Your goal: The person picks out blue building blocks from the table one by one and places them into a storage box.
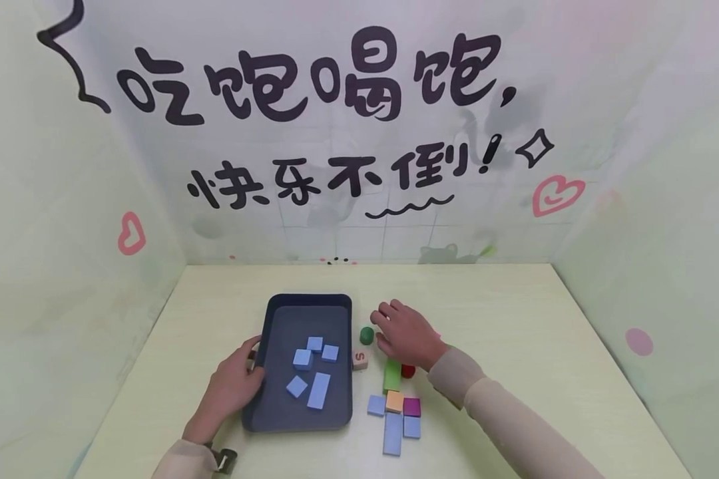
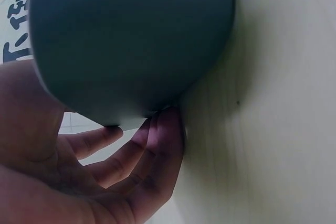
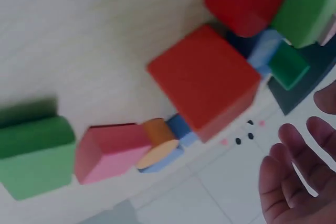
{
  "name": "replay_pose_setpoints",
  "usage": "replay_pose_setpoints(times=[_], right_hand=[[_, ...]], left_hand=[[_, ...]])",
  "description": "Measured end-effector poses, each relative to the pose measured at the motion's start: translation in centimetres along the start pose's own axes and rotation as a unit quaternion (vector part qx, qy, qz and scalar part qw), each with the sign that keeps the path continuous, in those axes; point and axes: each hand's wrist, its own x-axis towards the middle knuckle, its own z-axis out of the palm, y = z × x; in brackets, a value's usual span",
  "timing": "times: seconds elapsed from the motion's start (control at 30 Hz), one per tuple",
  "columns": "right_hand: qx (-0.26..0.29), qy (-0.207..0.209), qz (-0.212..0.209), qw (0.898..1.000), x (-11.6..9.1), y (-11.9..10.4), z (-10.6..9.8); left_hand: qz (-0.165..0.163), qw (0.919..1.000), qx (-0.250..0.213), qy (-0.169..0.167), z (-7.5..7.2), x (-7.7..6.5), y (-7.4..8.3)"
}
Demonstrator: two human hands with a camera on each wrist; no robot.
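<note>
My left hand [image 1: 230, 386] grips the left side of a dark grey tray [image 1: 281, 326], thumb at the rim. Its fingers [image 2: 157, 166] curl against the tray's side in the left wrist view. Inside lie several light blue cubes [image 1: 302, 359] and a blue rectangular block [image 1: 319, 391]. Over the table right of the tray, my right hand [image 1: 410, 336] hovers with loosely bent fingers and holds nothing. Nearest to it are a small dark green piece [image 1: 367, 335] and a light green block [image 1: 392, 376]. Under the right wrist, a red cube [image 3: 205, 82] shows large.
A wooden cube with a letter [image 1: 360, 360] sits against the tray's right side. Below are an orange cube [image 1: 395, 401], a purple block [image 1: 411, 406] and a long blue block [image 1: 393, 434]. A pink block [image 3: 113, 153] and an orange round piece [image 3: 157, 148] appear by the right wrist.
</note>
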Motion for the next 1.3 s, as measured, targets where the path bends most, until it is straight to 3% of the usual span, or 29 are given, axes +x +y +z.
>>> replay_pose_setpoints(times=[0.13,0.43,0.83,1.3], right_hand=[[0.012,-0.04,0.022,0.999,-0.2,0.4,1.0],[0.057,-0.066,0.041,0.995,-0.2,0.9,2.6],[0.033,-0.06,0.012,0.998,0.0,0.8,2.9],[0.078,-0.037,0.034,0.996,0.9,0.2,2.1]], left_hand=[[-0.001,1.0,0.0,0.001,0.0,-0.1,0.0],[0.0,1.0,0.003,0.001,0.0,-0.1,0.2],[0.003,1.0,0.0,0.006,0.0,0.1,0.1],[0.005,1.0,0.0,0.006,0.0,0.2,0.0]])
